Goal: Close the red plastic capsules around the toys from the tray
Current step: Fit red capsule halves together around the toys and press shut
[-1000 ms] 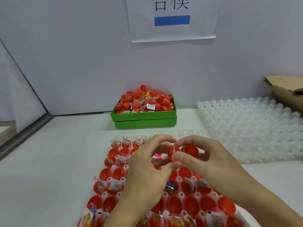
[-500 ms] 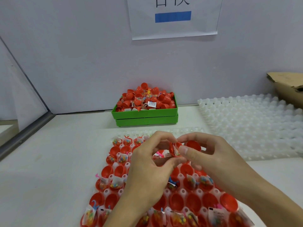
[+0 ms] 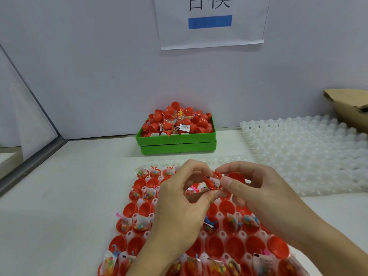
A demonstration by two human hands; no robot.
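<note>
My left hand (image 3: 179, 206) pinches an open red capsule half (image 3: 214, 182) with a small bagged toy inside, held above the white tray (image 3: 199, 162). My right hand (image 3: 264, 194) grips the other red capsule half (image 3: 237, 179) just to its right, its thumb pressing on the toy bag. The two halves are apart. Below my hands the tray holds several red capsule halves (image 3: 130, 209), some with bagged toys (image 3: 141, 224) in them.
A green box (image 3: 177, 139) heaped with red capsules stands at the back by the wall. Empty white trays (image 3: 310, 152) lie to the right, with a cardboard box (image 3: 350, 108) behind them. A paper sign (image 3: 211, 22) hangs on the wall.
Both hands have stayed above the tray with the capsule halves, drifting slightly up in the view; my right thumb keeps working the toy bag into the half in my left hand.
</note>
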